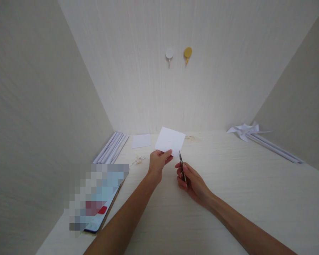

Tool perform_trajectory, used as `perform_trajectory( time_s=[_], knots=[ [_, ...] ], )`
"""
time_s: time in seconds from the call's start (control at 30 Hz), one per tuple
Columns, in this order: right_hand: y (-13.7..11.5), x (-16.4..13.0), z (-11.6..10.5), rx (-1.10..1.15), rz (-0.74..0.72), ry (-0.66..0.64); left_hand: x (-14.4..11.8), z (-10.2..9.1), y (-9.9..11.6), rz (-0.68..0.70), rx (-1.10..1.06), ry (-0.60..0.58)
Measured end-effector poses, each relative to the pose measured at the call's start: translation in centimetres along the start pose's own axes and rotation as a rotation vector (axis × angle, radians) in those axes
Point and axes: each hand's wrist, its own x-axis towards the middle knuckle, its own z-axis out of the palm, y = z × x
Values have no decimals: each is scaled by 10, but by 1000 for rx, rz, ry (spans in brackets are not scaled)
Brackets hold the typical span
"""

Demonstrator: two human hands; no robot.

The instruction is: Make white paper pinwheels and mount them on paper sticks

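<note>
My left hand (158, 163) pinches the lower edge of a square sheet of white paper (170, 139), thumb on top and fingers beneath. In my right hand (190, 179) is a pair of small metal scissors (182, 166), the fingers wrapped round the handles. The blades point up and away, and their tips are close to the paper's lower right corner. Whether the tips touch the paper, I cannot tell. A second white paper square (141, 141) lies flat on the table to the left of the held sheet.
Several white paper tubes (111, 148) lie against the left wall, near a phone (101, 202) with a partly pixelated screen. Along the right wall lies a white paper pinwheel (244, 131) on paper sticks (278, 148). White (169, 54) and yellow hooks (188, 52) are on the back wall.
</note>
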Motion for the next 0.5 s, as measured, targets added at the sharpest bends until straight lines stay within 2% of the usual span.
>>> perform_trajectory(
  time_s=[0.33,0.5],
  knots=[
    [-2,-2,1,-54,6,-107,1,-1,-3,-68,26,-21],
    [-2,-2,0,-45,14,-121,-1,1,-1,-82,44,7]
  ],
)
